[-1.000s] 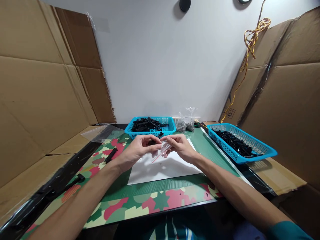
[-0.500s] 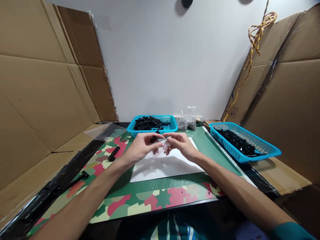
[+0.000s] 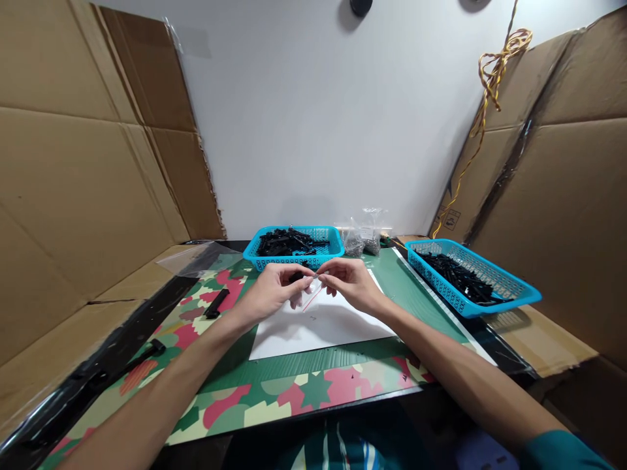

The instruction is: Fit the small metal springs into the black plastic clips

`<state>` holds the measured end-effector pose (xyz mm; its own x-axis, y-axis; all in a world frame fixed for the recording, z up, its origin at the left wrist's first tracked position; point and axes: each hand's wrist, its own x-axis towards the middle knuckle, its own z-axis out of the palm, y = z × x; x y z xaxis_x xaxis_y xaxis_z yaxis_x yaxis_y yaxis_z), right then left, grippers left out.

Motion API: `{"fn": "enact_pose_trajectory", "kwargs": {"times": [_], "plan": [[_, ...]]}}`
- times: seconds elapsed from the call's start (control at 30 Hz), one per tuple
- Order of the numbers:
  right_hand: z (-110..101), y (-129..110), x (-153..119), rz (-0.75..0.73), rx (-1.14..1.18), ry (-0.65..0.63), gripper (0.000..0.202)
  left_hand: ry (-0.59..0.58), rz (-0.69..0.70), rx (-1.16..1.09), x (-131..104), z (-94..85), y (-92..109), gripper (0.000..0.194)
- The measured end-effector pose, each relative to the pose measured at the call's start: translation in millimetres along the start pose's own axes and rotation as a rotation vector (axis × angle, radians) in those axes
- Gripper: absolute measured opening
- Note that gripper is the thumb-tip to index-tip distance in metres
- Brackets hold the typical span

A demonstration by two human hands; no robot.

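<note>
White paper (image 3: 323, 331) under the grip. Blue basket (image 3: 334, 254) of black parts just beyond it; second blue basket (image 3: 526, 299) well off to the right. Left hand (image 3: 277, 290) and right hand (image 3: 353, 285) nearly meet, fingertips pinching a small clear bag (image 3: 313, 286), its red edge slanting down between them. Black part (image 3: 217, 304) lies left of the grip.

Open paper (image 3: 289, 339) in front, baskets (image 3: 321, 262) behind (bags (image 3: 371, 240) between).
</note>
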<state>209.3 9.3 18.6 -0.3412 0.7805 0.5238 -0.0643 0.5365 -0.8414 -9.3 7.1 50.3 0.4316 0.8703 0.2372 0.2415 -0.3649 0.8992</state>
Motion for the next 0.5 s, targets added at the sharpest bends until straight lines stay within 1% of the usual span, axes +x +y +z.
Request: {"fn": "enact_pose_trajectory", "kwargs": {"times": [0.17,0.4,0.5], "plan": [[1.4,-0.1,4.9,0.018,0.211,0.019,0.035,-0.028,-0.054,-0.05,-1.5,1.4,9.8,0.042],[-1.0,-3.2,5.4,0.08,0.409,0.016,0.033,-0.064,-0.081,-0.092,-4.0,-1.3,16.5,0.038],[-3.2,-1.9,5.0,0.077,0.461,0.024,0.031,-0.064,-0.101,-0.116,-4.5,-1.7,17.7,0.037]]}}
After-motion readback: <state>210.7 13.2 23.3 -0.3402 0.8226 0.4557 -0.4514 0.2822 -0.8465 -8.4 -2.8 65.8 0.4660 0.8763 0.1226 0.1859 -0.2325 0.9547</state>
